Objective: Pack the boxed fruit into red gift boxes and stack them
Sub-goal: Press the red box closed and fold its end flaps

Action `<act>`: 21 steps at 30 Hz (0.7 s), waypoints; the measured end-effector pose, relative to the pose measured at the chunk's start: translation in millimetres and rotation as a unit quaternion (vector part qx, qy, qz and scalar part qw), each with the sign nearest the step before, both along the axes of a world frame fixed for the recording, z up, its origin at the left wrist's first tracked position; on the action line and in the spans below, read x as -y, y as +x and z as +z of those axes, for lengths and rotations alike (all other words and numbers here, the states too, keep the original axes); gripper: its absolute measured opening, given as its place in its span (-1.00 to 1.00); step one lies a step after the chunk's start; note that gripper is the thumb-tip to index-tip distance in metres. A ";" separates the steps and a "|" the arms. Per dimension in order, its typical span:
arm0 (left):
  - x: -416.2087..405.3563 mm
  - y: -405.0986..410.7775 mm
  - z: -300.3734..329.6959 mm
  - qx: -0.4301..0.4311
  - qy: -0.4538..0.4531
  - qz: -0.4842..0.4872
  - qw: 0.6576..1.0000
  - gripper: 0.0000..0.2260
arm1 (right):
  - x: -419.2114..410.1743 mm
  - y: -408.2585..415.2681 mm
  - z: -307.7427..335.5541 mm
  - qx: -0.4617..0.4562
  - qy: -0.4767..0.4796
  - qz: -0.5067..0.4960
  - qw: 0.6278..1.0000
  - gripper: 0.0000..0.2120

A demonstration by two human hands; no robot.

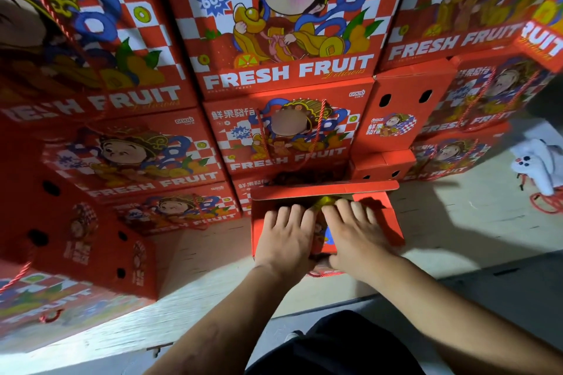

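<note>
Lying flat with straight fingers, the left hand (285, 236) and right hand (355, 234) are pressed side by side on a red gift box (384, 219), set on the floor (457, 222) before stacked boxes (286, 70).

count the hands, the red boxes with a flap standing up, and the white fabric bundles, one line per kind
hands, left and right, both flat on the box: 2
red gift box with a raised flap: 1
white fabric bundle: 1
total: 4
</note>
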State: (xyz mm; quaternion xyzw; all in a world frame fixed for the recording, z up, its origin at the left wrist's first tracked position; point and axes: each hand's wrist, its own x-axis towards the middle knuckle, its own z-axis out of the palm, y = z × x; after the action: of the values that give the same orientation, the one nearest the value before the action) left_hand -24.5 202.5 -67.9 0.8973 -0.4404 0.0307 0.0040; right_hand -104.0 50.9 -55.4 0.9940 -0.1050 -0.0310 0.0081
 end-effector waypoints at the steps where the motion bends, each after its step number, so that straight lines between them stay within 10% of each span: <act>1: -0.6 2.3 0.6 0.010 -0.012 -0.008 1.000 -0.30 | 3.5 2.4 1.8 0.000 0.002 0.014 1.000 -0.20; 21: -28.9 16.5 -8.6 0.011 -0.117 0.032 0.993 -0.21 | 49.6 -18.6 -0.3 0.068 0.022 0.012 0.997 -0.07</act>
State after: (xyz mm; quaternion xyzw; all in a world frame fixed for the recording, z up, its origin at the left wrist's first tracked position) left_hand -7.9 231.4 -76.5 0.9040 -0.4045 0.0920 0.1032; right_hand -122.5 1.3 -55.7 0.9949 -0.0926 0.0342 -0.0203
